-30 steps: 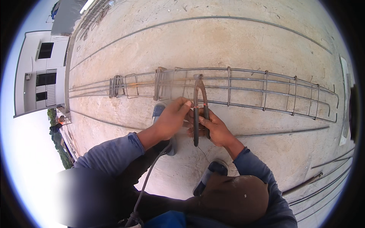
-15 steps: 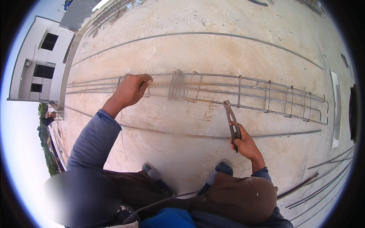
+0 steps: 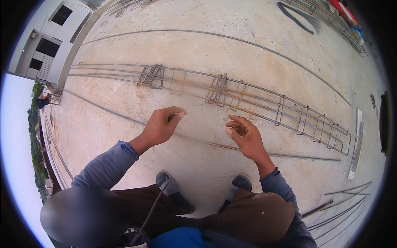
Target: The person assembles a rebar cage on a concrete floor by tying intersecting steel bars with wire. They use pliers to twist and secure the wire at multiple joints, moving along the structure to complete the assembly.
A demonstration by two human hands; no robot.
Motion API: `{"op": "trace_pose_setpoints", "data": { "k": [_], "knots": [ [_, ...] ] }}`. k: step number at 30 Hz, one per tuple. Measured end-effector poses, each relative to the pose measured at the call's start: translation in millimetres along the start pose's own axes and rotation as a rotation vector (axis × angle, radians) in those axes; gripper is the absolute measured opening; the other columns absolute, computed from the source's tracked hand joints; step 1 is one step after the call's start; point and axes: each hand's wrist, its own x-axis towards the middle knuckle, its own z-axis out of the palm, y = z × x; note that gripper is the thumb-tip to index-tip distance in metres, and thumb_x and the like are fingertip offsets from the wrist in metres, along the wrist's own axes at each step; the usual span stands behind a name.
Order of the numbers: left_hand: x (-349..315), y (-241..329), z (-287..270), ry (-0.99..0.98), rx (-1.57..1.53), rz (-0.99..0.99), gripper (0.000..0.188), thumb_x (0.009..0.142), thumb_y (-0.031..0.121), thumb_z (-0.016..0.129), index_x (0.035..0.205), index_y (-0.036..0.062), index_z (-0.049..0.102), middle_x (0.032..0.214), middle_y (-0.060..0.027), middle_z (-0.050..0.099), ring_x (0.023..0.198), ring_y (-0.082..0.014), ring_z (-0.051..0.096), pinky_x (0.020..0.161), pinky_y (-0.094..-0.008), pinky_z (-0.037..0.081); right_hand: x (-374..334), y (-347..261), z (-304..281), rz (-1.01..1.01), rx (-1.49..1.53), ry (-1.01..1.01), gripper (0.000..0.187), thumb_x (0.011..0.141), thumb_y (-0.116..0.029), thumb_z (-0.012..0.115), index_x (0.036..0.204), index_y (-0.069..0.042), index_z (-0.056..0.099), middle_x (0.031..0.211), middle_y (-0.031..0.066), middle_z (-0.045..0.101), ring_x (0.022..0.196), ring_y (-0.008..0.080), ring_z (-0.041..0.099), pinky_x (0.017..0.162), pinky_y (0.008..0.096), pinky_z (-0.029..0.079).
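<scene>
My left hand (image 3: 160,125) is pinched shut on a thin tie wire (image 3: 153,153); one end pokes past the fingertips and the rest trails below the wrist. Across from it, my right hand (image 3: 247,139) is held up with fingers slightly curled and apart, and nothing shows in it. Both hands hover on the near side of a long rebar cage (image 3: 281,110) lying on the concrete. Bunched stirrups (image 3: 216,89) sit around its bars near the middle, with another bunch (image 3: 149,75) further left. Spaced stirrups stand along its right end.
A long bar (image 3: 194,141) runs between my feet and the cage, and another bar (image 3: 231,39) lies beyond it. Loose rods (image 3: 337,215) are at lower right. A pale plank (image 3: 355,144) lies past the cage's right end. A coil of dark wire (image 3: 294,20) rests far right.
The pincers have left my right hand and are no longer seen. My left hand has drawn back from the cage with the wire, and both hands are closer together. The view has shifted.
</scene>
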Motion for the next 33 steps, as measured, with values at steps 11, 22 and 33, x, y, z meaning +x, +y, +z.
{"op": "trace_pose_setpoints", "data": {
  "k": [11, 22, 33],
  "knots": [
    [-31.6, -25.7, 181.0, -0.149, -0.905, -0.365, 0.023, 0.116, 0.025, 0.058, 0.125, 0.0082, 0.070, 0.078, 0.0048, 0.051, 0.068, -0.0058, 0.043, 0.062, -0.0254, 0.039, 46.9, 56.7, -14.2, 0.065, -0.151, -0.416, 0.047, 0.102, -0.026, 0.080, 0.139, 0.000, 0.068, 0.129, 0.0174, 0.074, 0.119, 0.0285, 0.071, 0.104, 0.0423, 0.057],
    [56.4, -18.5, 232.9, 0.273, -1.205, -0.512, 0.016, 0.117, 0.026, 0.056, 0.124, 0.0136, 0.061, 0.078, 0.0052, 0.048, 0.059, -0.0062, 0.041, 0.052, -0.0240, 0.033, 155.5, 59.8, -66.6, -0.384, -1.170, 0.003, 0.120, 0.068, -0.067, 0.092, 0.164, -0.009, 0.047, 0.168, 0.0249, 0.041, 0.160, 0.0444, 0.034, 0.136, 0.0537, 0.022],
    [81.5, -8.5, 241.5, 0.075, -1.061, -0.445, 0.033, 0.118, 0.035, 0.055, 0.136, 0.0100, 0.067, 0.075, 0.0088, 0.041, 0.059, -0.0024, 0.036, 0.053, -0.0220, 0.031, 146.7, 66.6, -110.8, -0.279, -0.984, -0.103, 0.126, 0.065, -0.059, 0.095, 0.167, -0.008, 0.039, 0.168, 0.0267, 0.040, 0.159, 0.0502, 0.033, 0.134, 0.0540, 0.030]
  ]
}}
